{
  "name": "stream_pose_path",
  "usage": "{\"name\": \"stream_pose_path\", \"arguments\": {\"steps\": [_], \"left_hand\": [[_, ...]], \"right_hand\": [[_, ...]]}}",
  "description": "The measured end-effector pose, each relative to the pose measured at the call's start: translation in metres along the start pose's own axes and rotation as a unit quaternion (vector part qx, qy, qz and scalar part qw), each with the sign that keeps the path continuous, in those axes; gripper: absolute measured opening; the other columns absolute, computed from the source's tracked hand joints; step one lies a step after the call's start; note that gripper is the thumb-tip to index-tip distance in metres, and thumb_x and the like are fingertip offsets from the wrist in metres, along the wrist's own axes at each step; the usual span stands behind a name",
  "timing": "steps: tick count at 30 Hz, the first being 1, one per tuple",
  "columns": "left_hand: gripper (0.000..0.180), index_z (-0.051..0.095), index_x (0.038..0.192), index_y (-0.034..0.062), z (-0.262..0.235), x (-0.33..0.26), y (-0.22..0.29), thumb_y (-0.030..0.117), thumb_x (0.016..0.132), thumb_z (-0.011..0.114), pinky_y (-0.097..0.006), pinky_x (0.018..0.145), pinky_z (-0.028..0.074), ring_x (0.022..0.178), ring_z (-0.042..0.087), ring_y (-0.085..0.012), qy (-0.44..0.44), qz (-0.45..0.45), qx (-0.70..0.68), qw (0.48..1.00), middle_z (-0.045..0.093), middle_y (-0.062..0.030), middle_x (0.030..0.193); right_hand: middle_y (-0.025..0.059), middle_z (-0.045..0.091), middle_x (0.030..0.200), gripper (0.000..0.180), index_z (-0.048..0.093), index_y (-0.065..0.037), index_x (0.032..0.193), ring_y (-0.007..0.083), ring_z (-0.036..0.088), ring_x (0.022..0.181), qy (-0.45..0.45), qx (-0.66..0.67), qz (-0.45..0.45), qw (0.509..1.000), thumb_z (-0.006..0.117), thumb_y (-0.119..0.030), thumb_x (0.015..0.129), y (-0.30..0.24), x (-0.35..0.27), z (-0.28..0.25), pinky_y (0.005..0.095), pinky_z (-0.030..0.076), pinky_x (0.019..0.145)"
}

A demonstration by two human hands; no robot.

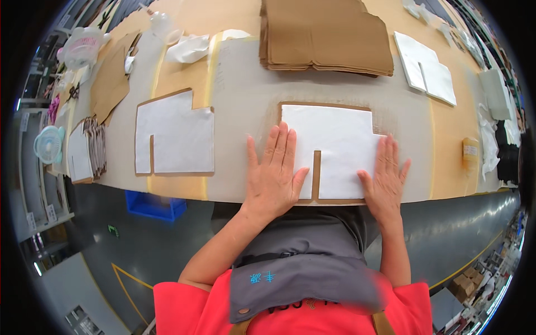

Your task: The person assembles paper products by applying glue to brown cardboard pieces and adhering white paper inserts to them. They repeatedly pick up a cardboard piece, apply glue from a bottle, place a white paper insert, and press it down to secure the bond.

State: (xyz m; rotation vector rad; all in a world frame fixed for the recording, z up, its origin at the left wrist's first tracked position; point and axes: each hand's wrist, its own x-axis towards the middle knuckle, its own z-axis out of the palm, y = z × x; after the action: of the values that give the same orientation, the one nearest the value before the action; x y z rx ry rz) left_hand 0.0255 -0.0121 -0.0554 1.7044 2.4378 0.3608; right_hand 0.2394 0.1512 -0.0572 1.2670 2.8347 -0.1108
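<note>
In front of me a white slotted sheet [340,128] lies on a slightly larger brown piece [316,173], whose edge shows around it and through the slot. My left hand [272,173] rests flat on its left side, fingers stretched out. On the right edge lies my right hand [386,181], also flat with its fingers spread. A similar white sheet on a brown backing [176,134] is to the left. Beyond my hands sits a thick stack of brown sheets [324,36]. At the far right is a stack of white slotted pieces [427,67].
Brown pieces [111,78] and a standing bundle of backed pieces [89,151] occupy the table's left end. A small fan [49,144] is beside it. An amber tape roll or jar [470,153] stands at right. Below the table is a blue crate [156,205].
</note>
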Motion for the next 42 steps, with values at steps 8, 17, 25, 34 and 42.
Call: {"name": "stream_pose_path", "arguments": {"steps": [8, 17, 25, 34, 42], "left_hand": [[0.077, 0.02, 0.158, -0.0069, -0.009, -0.049, -0.017, 0.041, 0.104, 0.047, -0.062, 0.122, -0.001, 0.158, 0.009, -0.0348, 0.015, -0.037, -0.07, 0.997, 0.014, -0.023, 0.168], [0.062, 0.031, 0.157, -0.0009, -0.002, -0.013, -0.041, 0.033, 0.108, 0.044, -0.057, 0.124, 0.009, 0.156, 0.014, -0.0379, 0.111, -0.053, -0.078, 0.989, 0.021, -0.0219, 0.167], [0.056, 0.04, 0.154, 0.0039, -0.005, -0.015, -0.04, 0.029, 0.105, 0.051, -0.057, 0.124, 0.013, 0.155, 0.016, -0.0403, 0.122, -0.064, -0.107, 0.985, 0.024, -0.0228, 0.166], [0.052, 0.045, 0.152, 0.0061, -0.008, 0.003, -0.039, 0.027, 0.104, 0.053, -0.058, 0.123, 0.016, 0.154, 0.02, -0.0407, 0.127, -0.056, -0.149, 0.979, 0.027, -0.0223, 0.164], [0.05, 0.047, 0.151, 0.0094, -0.005, 0.017, -0.039, 0.021, 0.103, 0.055, -0.057, 0.123, 0.017, 0.154, 0.02, -0.0404, 0.121, -0.041, -0.157, 0.979, 0.028, -0.0208, 0.164]], "right_hand": [[0.0182, 0.039, 0.159, 0.074, 0.032, -0.002, 0.156, 0.0354, 0.035, 0.148, 0.048, 0.151, -0.095, 0.983, 0.06, -0.042, 0.1, -0.002, 0.007, -0.05, 0.051, 0.024, 0.121], [0.0139, 0.062, 0.087, 0.008, 0.064, -0.001, 0.092, 0.0308, 0.063, 0.085, 0.149, 0.196, -0.306, 0.92, 0.069, -0.007, 0.089, -0.106, 0.129, -0.013, 0.0419, 0.053, 0.076], [0.0121, 0.06, 0.083, 0.007, 0.061, -0.002, 0.086, 0.0282, 0.062, 0.081, 0.129, 0.112, -0.37, 0.913, 0.067, -0.004, 0.086, -0.11, 0.141, -0.016, 0.0382, 0.054, 0.074], [0.006, 0.061, 0.085, 0.02, 0.061, -0.005, 0.088, 0.0224, 0.062, 0.077, 0.217, 0.168, -0.425, 0.862, 0.074, 0.004, 0.076, -0.097, 0.145, -0.003, 0.0343, 0.055, 0.066], [0.0056, 0.06, 0.087, 0.026, 0.061, -0.006, 0.091, 0.0222, 0.06, 0.075, 0.234, 0.176, -0.453, 0.842, 0.075, 0.006, 0.072, -0.09, 0.148, 0.001, 0.0327, 0.054, 0.065]]}}
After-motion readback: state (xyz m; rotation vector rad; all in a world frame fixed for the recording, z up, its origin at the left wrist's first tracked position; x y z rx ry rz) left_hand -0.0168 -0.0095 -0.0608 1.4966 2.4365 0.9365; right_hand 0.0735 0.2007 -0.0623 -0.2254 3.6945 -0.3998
